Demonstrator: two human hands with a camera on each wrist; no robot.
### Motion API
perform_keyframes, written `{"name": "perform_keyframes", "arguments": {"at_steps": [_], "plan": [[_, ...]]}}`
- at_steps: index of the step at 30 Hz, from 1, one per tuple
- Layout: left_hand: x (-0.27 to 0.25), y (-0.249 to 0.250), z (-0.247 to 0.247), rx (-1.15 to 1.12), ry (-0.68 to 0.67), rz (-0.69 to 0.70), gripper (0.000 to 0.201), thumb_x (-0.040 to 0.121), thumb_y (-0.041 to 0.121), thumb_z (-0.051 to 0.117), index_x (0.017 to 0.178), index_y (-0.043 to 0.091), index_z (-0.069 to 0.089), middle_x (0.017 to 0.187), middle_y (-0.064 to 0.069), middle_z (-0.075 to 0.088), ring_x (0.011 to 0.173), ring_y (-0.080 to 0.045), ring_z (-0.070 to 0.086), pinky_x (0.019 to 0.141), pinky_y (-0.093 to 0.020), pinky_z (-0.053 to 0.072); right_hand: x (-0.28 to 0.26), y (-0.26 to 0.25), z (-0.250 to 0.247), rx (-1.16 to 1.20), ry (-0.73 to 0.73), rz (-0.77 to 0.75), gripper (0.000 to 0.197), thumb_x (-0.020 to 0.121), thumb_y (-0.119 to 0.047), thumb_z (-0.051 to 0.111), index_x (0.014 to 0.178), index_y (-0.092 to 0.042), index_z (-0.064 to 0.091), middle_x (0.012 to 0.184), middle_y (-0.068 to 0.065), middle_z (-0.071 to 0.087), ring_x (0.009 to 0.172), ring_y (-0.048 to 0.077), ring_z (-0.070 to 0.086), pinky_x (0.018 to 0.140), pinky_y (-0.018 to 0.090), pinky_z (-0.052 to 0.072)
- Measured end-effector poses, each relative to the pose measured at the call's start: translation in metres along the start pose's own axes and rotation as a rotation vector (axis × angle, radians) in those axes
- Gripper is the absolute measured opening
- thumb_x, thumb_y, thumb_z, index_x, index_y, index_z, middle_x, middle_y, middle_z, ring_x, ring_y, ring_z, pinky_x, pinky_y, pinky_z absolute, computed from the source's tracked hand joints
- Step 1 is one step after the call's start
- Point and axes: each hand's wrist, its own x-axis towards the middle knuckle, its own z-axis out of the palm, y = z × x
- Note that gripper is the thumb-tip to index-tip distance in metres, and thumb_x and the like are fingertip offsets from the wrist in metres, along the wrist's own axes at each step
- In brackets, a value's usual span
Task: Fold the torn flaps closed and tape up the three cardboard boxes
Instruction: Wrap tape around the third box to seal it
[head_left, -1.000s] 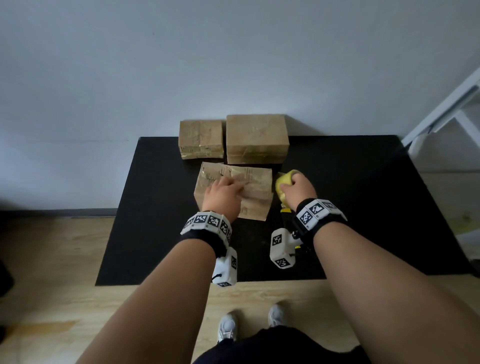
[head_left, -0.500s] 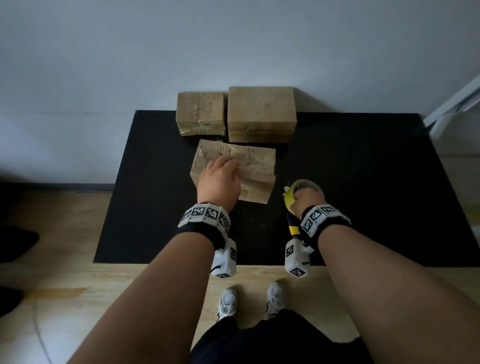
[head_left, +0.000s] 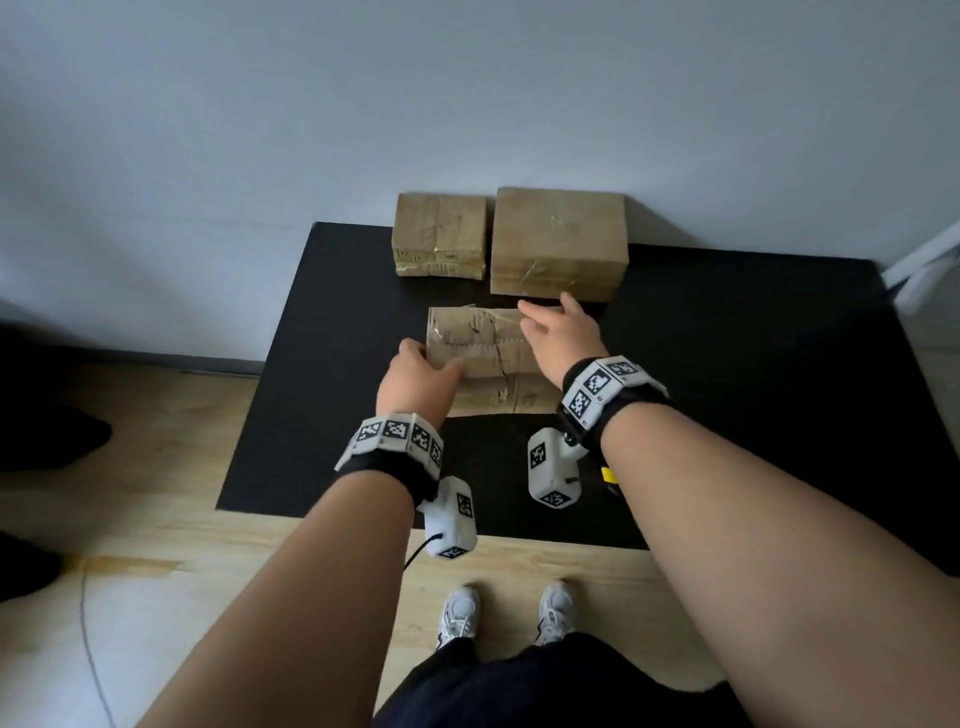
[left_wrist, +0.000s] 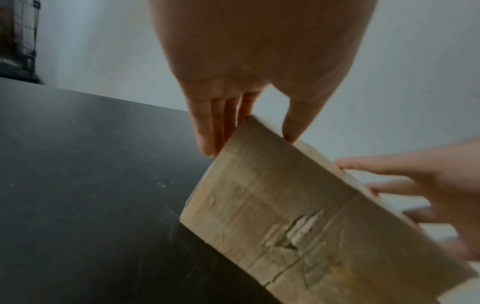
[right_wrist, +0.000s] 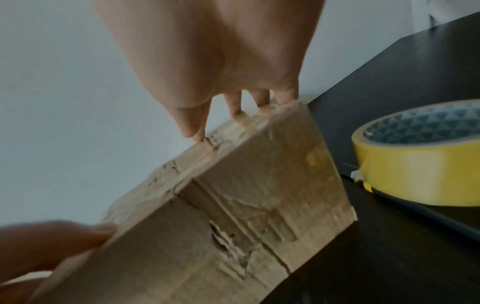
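Note:
Three brown cardboard boxes stand on the black table (head_left: 311, 415). The near box (head_left: 483, 358) shows torn cardboard on its front face (left_wrist: 293, 230). My left hand (head_left: 431, 364) grips its left near corner, fingers (left_wrist: 207, 144) down the left side and thumb on the top edge. My right hand (head_left: 540, 319) lies on the box's far right top with straight fingers (right_wrist: 236, 107) touching the edge. A small box (head_left: 439, 234) and a larger box (head_left: 558, 239) stand at the back by the wall. The yellow tape roll (right_wrist: 420, 156) lies flat on the table right of the near box.
The wall runs directly behind the back boxes. A white frame (head_left: 930, 265) stands off the table's right end. Dark shapes (head_left: 47, 436) lie on the wooden floor at left. In the head view my right arm hides most of the tape roll.
My right hand has set the tape roll down on the table and moved onto the near box's top. My left hand shifted from the top to the left corner. The box now sits squarer.

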Motion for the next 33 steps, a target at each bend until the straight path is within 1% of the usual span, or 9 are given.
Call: {"name": "perform_keyframes", "arguments": {"at_steps": [3,7,9,11,14,20,25,30,33], "plan": [[-0.003,-0.006,-0.001,-0.025,0.013,-0.066,0.038,0.093,0.05,0.047,0.111,0.016,0.043,0.114,-0.006,0.058,0.091,-0.023,0.059,0.075,-0.037,0.049,0.002,0.006,0.014,-0.15,-0.011,-0.101,0.042,0.104,-0.028,0.043,0.14,-0.049,0.045,0.163,0.001,0.012,0.149,0.029,0.011,0.116,0.043,0.024],[-0.002,-0.005,-0.005,0.102,0.1,0.082,0.06,0.097,0.042,0.049,0.147,0.017,0.027,0.148,-0.007,0.036,0.127,-0.026,0.045,0.096,-0.038,0.045,0.006,0.009,0.016,-0.181,0.013,-0.183,0.046,0.102,-0.022,0.049,0.142,-0.044,0.045,0.163,0.005,0.014,0.147,0.033,0.014,0.118,0.041,0.024],[0.0,0.002,-0.001,0.312,0.143,0.356,0.063,0.099,0.041,0.041,0.154,0.027,0.013,0.162,0.001,0.011,0.148,-0.023,0.015,0.119,-0.042,0.021,0.006,0.007,0.014,-0.102,0.008,-0.172,0.047,0.101,-0.017,0.051,0.142,-0.039,0.047,0.163,0.007,0.015,0.148,0.034,0.012,0.12,0.04,0.018],[0.005,0.008,0.006,0.559,0.004,0.553,0.062,0.1,0.052,0.026,0.155,0.032,0.004,0.162,0.007,-0.008,0.149,-0.017,-0.01,0.121,-0.045,-0.002,0.004,0.007,0.011,-0.023,0.0,-0.153,0.05,0.1,-0.011,0.051,0.144,-0.035,0.047,0.163,0.007,0.013,0.15,0.03,0.01,0.122,0.04,0.014],[0.009,0.004,0.014,0.788,-0.174,0.592,0.078,0.094,0.069,0.02,0.154,0.029,-0.008,0.161,0.006,-0.018,0.147,-0.017,-0.019,0.12,-0.049,-0.008,-0.002,0.007,0.007,0.03,-0.022,-0.117,0.053,0.1,-0.01,0.05,0.148,-0.032,0.041,0.164,0.003,0.009,0.151,0.022,0.006,0.122,0.038,0.014],[0.011,0.005,0.021,0.868,-0.052,0.596,0.083,0.092,0.066,0.036,0.155,0.027,-0.002,0.163,0.002,-0.009,0.149,-0.021,-0.007,0.12,-0.052,0.0,-0.012,0.006,0.001,0.029,0.118,0.02,0.056,0.099,-0.016,0.051,0.151,-0.028,0.034,0.161,0.005,0.018,0.145,0.024,0.027,0.112,0.037,0.032],[0.003,0.015,0.023,0.823,0.104,0.508,0.085,0.085,0.07,0.044,0.15,0.02,0.02,0.151,-0.004,0.023,0.136,-0.027,0.025,0.107,-0.048,0.027,-0.024,0.011,-0.003,0.17,0.209,0.288,0.048,0.098,-0.027,0.055,0.143,-0.018,0.04,0.137,0.009,0.046,0.112,0.028,0.058,0.078,0.035,0.046],[-0.002,0.022,0.018,0.678,0.142,0.464,0.074,0.087,0.071,0.036,0.142,0.022,0.039,0.138,-0.003,0.04,0.126,-0.026,0.034,0.106,-0.042,0.025,-0.023,0.01,-0.005,0.219,0.03,0.189,0.05,0.102,-0.019,0.045,0.151,-0.023,0.034,0.141,0.002,0.053,0.125,0.023,0.053,0.099,0.035,0.042],[-0.004,0.017,0.016,0.552,0.104,0.48,0.049,0.097,0.048,0.036,0.141,0.028,0.046,0.141,-0.001,0.038,0.128,-0.024,0.033,0.109,-0.04,0.024,-0.025,0.009,-0.004,0.215,0.041,0.188,0.048,0.102,-0.025,0.048,0.148,-0.023,0.037,0.138,0.004,0.055,0.121,0.024,0.056,0.091,0.035,0.045]]}}
